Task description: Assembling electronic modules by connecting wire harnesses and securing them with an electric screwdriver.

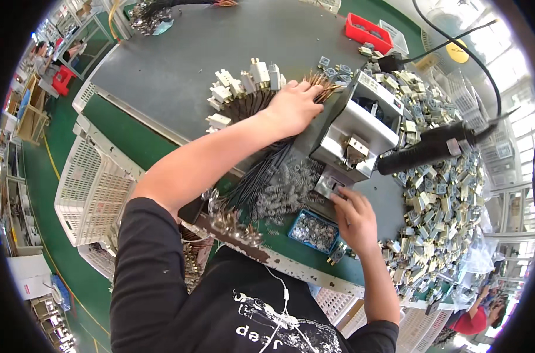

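My left hand (294, 109) reaches across to a bundle of dark wires with bare copper ends (321, 85). Its fingers curl over the wires beside those ends. White and grey block-shaped connectors (259, 73) sit at the bundle's far side. My right hand (357, 220) is at the small metal plate (332, 182) at the foot of a metal bench fixture (361, 120). Its fingertips are drawn together there, and whatever they hold is too small to make out. Just below lies a blue tray (314, 231) of small metal parts. Clear springs or coils (285, 185) are heaped between my arms.
A black power screwdriver (426, 150) with a cable juts in from the right beside the fixture. Piled connector housings (438, 200) cover the table's right side. A red bin (368, 33) stands at the far edge. White plastic crates (97, 182) stand left of the table.
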`<state>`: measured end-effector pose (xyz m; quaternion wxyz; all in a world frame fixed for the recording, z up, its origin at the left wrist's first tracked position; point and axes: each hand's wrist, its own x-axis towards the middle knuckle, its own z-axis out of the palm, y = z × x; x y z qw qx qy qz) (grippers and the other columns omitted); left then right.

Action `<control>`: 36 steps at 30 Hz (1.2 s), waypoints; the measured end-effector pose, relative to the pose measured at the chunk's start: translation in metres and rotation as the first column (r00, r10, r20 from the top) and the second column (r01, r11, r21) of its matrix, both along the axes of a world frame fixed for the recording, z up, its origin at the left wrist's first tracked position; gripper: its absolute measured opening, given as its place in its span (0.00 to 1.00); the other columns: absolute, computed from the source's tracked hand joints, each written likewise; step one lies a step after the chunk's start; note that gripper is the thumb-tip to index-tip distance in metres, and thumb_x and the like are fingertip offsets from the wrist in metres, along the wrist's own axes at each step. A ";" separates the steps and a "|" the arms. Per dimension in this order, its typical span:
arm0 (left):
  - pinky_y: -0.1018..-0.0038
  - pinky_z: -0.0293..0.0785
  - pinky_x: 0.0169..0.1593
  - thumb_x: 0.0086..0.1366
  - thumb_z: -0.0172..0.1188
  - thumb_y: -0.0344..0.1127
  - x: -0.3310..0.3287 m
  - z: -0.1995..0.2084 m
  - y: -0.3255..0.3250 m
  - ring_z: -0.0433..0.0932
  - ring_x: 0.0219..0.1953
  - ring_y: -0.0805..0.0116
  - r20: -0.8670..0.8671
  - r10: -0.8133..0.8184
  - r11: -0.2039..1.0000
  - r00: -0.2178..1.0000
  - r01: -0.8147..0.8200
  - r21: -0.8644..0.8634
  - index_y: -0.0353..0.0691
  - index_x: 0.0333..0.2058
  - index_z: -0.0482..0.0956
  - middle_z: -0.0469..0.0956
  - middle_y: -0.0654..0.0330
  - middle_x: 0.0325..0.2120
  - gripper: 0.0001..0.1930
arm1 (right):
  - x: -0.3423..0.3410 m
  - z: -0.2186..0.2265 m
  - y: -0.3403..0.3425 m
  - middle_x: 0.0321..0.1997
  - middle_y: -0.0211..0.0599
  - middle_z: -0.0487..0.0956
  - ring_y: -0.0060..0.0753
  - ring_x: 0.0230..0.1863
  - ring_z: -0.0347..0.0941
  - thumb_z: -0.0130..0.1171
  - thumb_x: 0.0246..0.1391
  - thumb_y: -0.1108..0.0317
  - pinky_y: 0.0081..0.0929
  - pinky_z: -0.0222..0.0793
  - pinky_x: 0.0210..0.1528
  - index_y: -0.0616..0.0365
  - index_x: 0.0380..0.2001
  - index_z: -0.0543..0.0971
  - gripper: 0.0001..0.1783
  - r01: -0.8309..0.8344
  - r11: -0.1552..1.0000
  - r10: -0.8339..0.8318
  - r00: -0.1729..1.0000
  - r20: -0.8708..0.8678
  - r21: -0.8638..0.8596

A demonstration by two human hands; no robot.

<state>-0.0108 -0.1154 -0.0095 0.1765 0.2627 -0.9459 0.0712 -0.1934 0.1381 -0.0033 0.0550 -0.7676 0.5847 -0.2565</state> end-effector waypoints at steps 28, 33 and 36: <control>0.63 0.75 0.47 0.60 0.60 0.31 0.012 0.056 0.032 0.79 0.39 0.56 -0.189 -0.011 0.854 0.982 0.107 0.510 0.36 0.39 0.76 0.79 0.53 0.33 0.09 | -0.110 0.027 0.008 0.43 0.39 0.82 0.37 0.39 0.77 0.61 0.57 0.79 0.30 0.73 0.42 0.57 0.49 0.80 0.16 0.608 0.783 -0.601 0.794 0.091 -0.135; 0.71 0.75 0.38 0.67 0.61 0.33 0.048 0.074 0.058 0.77 0.30 0.65 -0.325 0.118 0.765 0.938 0.123 0.632 0.36 0.42 0.78 0.79 0.56 0.29 0.09 | -0.065 0.045 -0.009 0.42 0.38 0.81 0.36 0.36 0.77 0.63 0.52 0.81 0.32 0.74 0.41 0.58 0.47 0.80 0.18 0.346 0.928 -0.319 0.929 0.186 -0.141; 0.72 0.73 0.35 0.67 0.60 0.32 0.071 0.070 0.067 0.75 0.27 0.68 -0.374 0.157 0.803 0.914 0.103 0.587 0.37 0.43 0.78 0.79 0.57 0.29 0.08 | 0.001 0.047 -0.014 0.41 0.38 0.82 0.35 0.36 0.78 0.65 0.48 0.83 0.29 0.75 0.41 0.56 0.46 0.81 0.20 -0.056 0.988 0.082 0.980 0.184 -0.142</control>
